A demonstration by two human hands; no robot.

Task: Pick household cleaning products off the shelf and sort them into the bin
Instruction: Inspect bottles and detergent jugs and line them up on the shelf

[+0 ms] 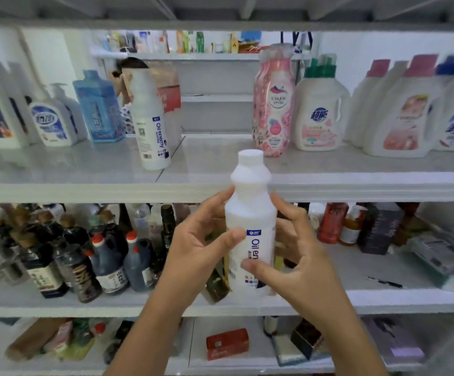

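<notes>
Before the middle shelf (84,191), at six o'clock, both hands clamped a white "Oil enemy" bottle (250,213): left hand (201,240) and right hand (296,256) fingers wrapped around its smooth, stiff, likely slippery and weighty waist.

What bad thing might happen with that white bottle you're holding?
The white bottle is pinched mostly by fingertips of the left hand and right hand, so it might slip and drop. Falling, it could knock over the dark sauce bottles crowded on the shelf behind it.

Shop, stocked shelves (220,191), rows of detergent bottles (320,112)
</notes>
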